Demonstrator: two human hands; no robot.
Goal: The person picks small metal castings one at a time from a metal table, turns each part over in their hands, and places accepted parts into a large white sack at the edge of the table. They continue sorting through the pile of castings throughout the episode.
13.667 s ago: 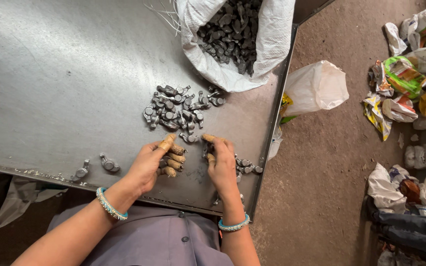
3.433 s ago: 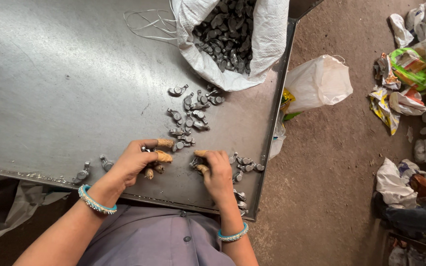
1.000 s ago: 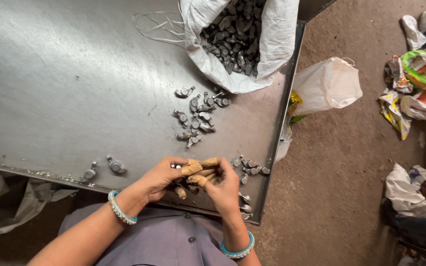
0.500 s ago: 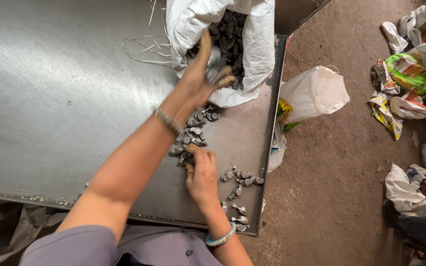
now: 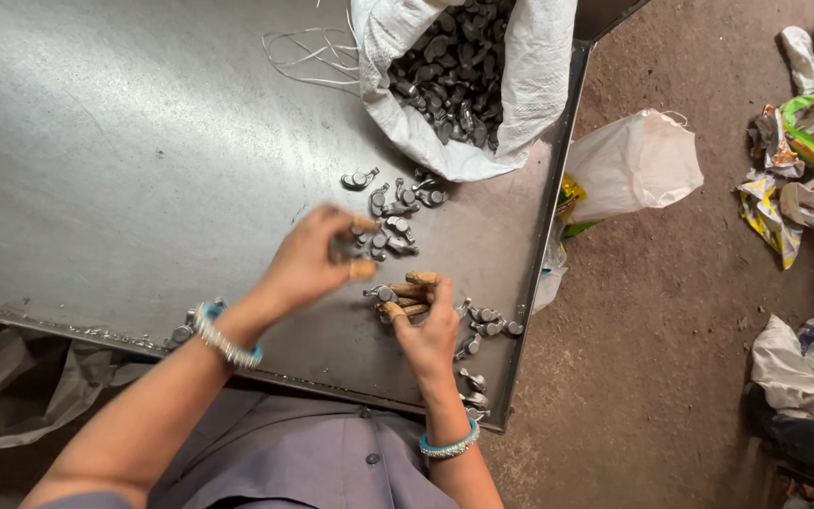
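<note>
Left hand [image 5: 317, 259] curled over small grey metal parts [image 5: 390, 226] just below the white sack [image 5: 468, 85]; right hand [image 5: 426, 320] pinching one part beside. Best gathered in small batches, away from counter [image 5: 143, 141] edge.

1. The left hand [image 5: 317, 256] is motion-blurred; whether its grip closes on any of the small grey metal parts [image 5: 390, 226] under it cannot be told.
2. The right hand [image 5: 428, 320] covers some parts beneath its fingers.
3. The white sack [image 5: 529, 104] of parts is cut off by the top edge.
4. The desk [image 5: 124, 160] runs past the left and top edges.
5. The crumpled wrappers [image 5: 803, 160] on the floor are cropped at the right.
</note>
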